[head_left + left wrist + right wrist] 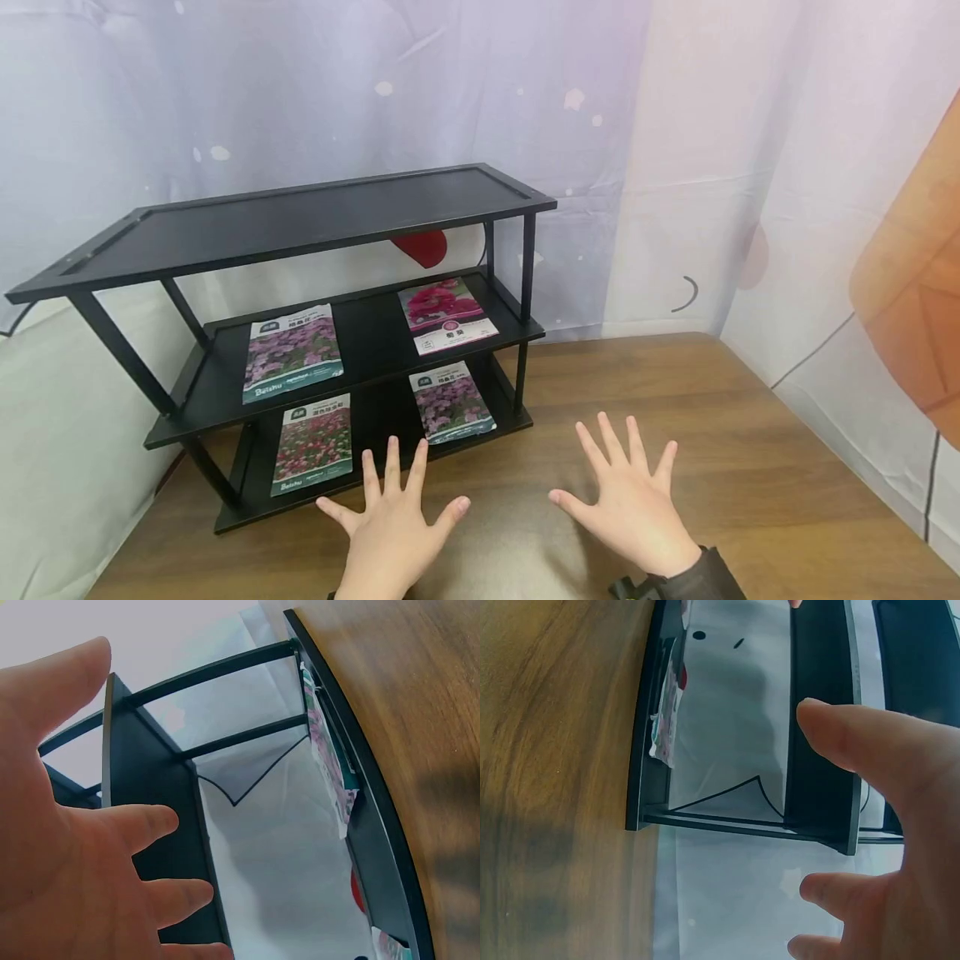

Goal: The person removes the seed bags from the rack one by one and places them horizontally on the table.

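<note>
Four packets (293,352) point their long axes rearward, left hand (393,525) and right hand (630,502) spread, grip apart.

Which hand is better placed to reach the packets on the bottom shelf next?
Probably the left hand: in the head view, its spread fingers appear closer to both bottom-shelf packets, while the right hand is farther right. Neither holds anything.

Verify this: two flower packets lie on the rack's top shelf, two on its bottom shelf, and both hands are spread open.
One slip: the head view shows the upper two packets on the middle shelf, not the top shelf. The lower two packets, left hand and right hand are as stated.
</note>
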A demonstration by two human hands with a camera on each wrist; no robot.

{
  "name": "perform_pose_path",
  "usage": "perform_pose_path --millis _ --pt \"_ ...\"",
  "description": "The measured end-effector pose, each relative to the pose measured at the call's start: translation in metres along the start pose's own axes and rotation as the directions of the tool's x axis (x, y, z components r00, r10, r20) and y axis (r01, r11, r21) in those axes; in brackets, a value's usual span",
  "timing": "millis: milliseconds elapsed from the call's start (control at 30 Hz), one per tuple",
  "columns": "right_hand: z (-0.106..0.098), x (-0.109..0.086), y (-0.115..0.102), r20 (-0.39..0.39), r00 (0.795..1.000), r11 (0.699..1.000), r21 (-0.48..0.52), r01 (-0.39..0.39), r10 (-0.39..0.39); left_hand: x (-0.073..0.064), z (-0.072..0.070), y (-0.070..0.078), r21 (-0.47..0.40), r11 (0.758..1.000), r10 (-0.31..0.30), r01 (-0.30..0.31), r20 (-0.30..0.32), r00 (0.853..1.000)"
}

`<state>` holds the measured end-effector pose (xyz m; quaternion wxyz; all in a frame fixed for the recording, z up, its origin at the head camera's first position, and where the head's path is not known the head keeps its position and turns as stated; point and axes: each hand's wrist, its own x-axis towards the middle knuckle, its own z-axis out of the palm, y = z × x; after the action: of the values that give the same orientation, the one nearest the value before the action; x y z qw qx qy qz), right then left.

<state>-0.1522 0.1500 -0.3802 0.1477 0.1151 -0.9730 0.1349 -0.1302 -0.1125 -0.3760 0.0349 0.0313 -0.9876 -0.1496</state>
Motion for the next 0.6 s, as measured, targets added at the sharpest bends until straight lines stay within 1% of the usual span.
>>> perform_pose_path --millis 200,267,333,400,433,500,533,600 --pt "0.002 0.004 -0.002 0.002 1.000 1.000 0.014 0.013 -0.013 0.000 -0.003 -0.007 0.006 1.000 0.011 -0.011 -0.006 1.000" --pt "0.004 0.005 -0.003 0.013 1.000 0.999 0.036 0.023 -0.023 0.000 -0.005 -0.014 -0.004 1.000 0.016 -0.016 0.001 1.000" --pt "0.008 0.009 -0.004 0.041 0.998 0.997 0.062 0.044 -0.047 0.002 -0.010 -0.026 -0.006 1.000 0.028 -0.028 0.025 0.999" --pt "0.010 0.015 -0.003 0.079 0.993 0.993 0.090 0.075 -0.082 0.004 -0.020 -0.047 0.001 0.998 0.057 -0.057 0.082 0.995" --pt "0.012 0.019 -0.002 0.097 0.990 0.991 0.099 0.093 -0.103 0.006 -0.027 -0.060 0.002 0.997 0.071 -0.071 0.118 0.991" --pt "0.013 0.030 0.002 0.120 0.981 0.983 0.116 0.140 -0.153 0.011 -0.041 -0.092 0.015 0.996 0.082 -0.086 0.180 0.980" --pt "0.013 0.037 0.004 0.133 0.975 0.978 0.128 0.163 -0.180 0.014 -0.047 -0.109 0.026 0.996 0.073 -0.081 0.212 0.974" --pt "0.016 0.050 0.007 0.165 0.959 0.966 0.158 0.205 -0.231 0.021 -0.055 -0.142 0.040 0.998 0.044 -0.056 0.259 0.965"
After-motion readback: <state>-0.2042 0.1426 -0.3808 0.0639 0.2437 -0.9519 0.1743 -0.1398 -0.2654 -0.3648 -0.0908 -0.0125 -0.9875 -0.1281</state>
